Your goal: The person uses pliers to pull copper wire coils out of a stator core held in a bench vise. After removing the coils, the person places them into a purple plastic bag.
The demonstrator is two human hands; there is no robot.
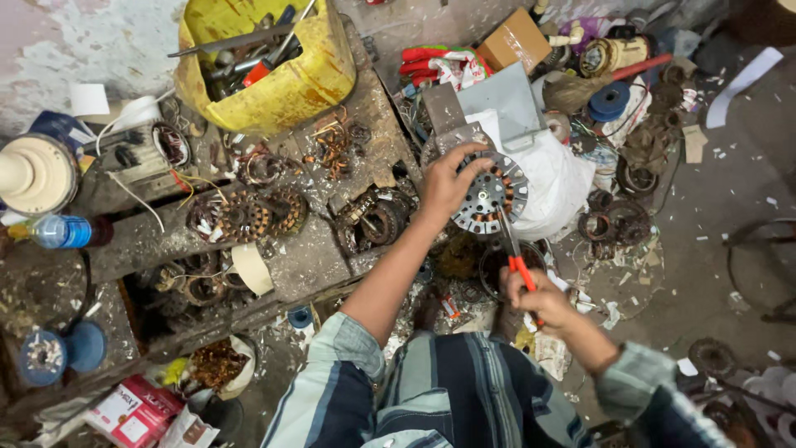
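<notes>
My left hand [448,182] grips the left rim of a round fan stator [491,195] with copper windings and holds it up on edge over a white bag [555,178]. My right hand [543,299] is closed around the red handles of a pair of cutters [512,249]. The cutter's metal tip reaches up to the lower edge of the stator. Both striped sleeves show at the bottom of the view.
A yellow tub of tools [265,66] stands at the back. Several old wound stators [245,216] lie on a dirty wooden bench [307,265]. A plastic bottle [58,232], a tape roll [253,270], a cardboard box [514,37] and scrap parts lie around.
</notes>
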